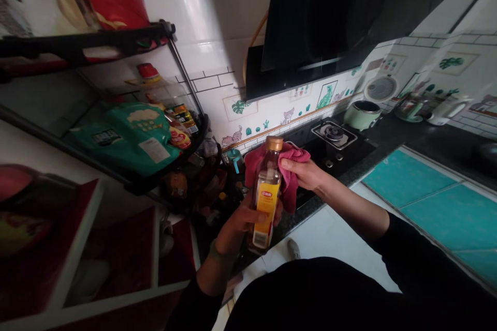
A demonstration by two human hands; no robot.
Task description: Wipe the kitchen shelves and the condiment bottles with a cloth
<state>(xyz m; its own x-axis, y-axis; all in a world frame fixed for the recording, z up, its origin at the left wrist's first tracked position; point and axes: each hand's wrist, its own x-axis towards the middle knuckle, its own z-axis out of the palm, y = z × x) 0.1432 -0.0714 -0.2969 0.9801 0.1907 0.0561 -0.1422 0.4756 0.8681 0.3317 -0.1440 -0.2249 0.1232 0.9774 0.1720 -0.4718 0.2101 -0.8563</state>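
Observation:
In the middle of the head view, my left hand [247, 215] is wrapped round the lower part of a clear bottle [267, 186]. The bottle has a gold-brown cap and a yellow label with a red mark, and it is held nearly upright, tilted a little. A dark pink cloth [290, 186] is bunched in my right hand [305, 171], its thumb pressed on the fabric. The cloth touches the bottle's upper right side, and part of it shows behind the bottle's neck. Some fingers of both hands are hidden.
A black rack [171, 28] on the left carries a green bag [128, 137] and a red-capped jug [149, 72]. Below are crowded bottles and shelves. A gas stove [334, 134] and a pale green pot [362, 115] stand on the counter, under a dark range hood [318, 15].

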